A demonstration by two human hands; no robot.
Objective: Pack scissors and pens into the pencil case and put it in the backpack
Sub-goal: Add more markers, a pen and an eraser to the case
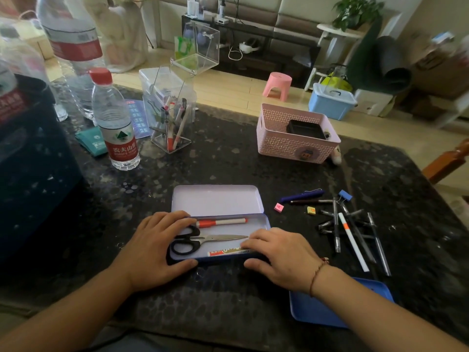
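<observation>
Nearest the camera, the left hand (154, 250) lay spread flat against the left end of the open pencil case (265, 224), thumb along its near wall, gripping nothing. The right hand (281, 255) rested likewise on the case's right end, fingers loose over the rim. Inside lay the scissors (203, 241), a red-capped pen (223, 221) behind them and a marker (225, 252) in front. More loose pens (352, 242) lay scattered right, on the dark table (228, 161). A blue tray (317, 311) sat near right.
</observation>
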